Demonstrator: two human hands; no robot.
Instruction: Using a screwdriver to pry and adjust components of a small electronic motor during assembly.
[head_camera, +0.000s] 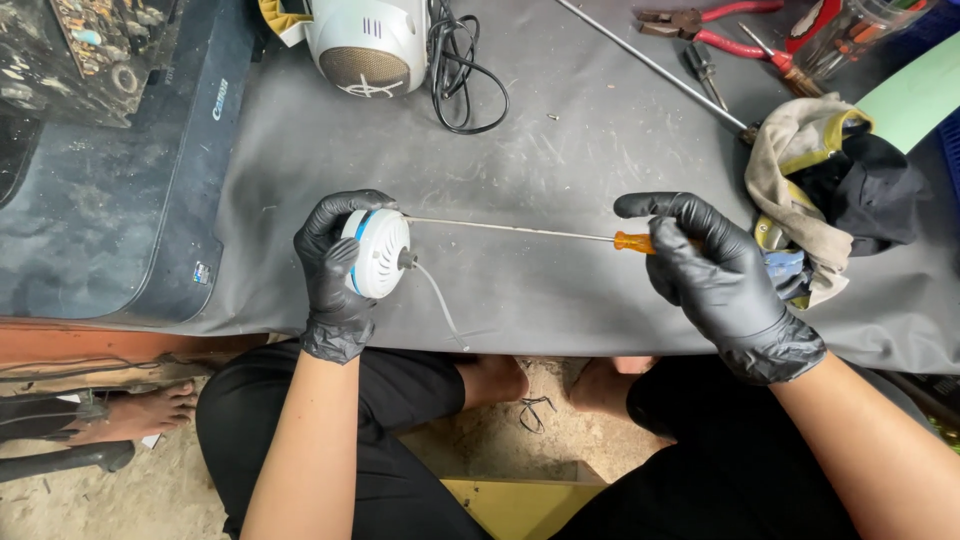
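Across the mat, right hand (715, 275) gripping screwdriver (520, 231), tip leftward into left-held white housing (378, 252).

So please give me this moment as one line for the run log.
left hand: holds round white device | right hand: holds orange-handled screwdriver, tip at device's top edge | surface: grey mat

Open surface (560, 150) lies between the hands — bare grey mat. Behind it, a white appliance (365, 40) and cord (465, 80); to the right, rags (830, 190) and pliers (720, 30) crowd the way.
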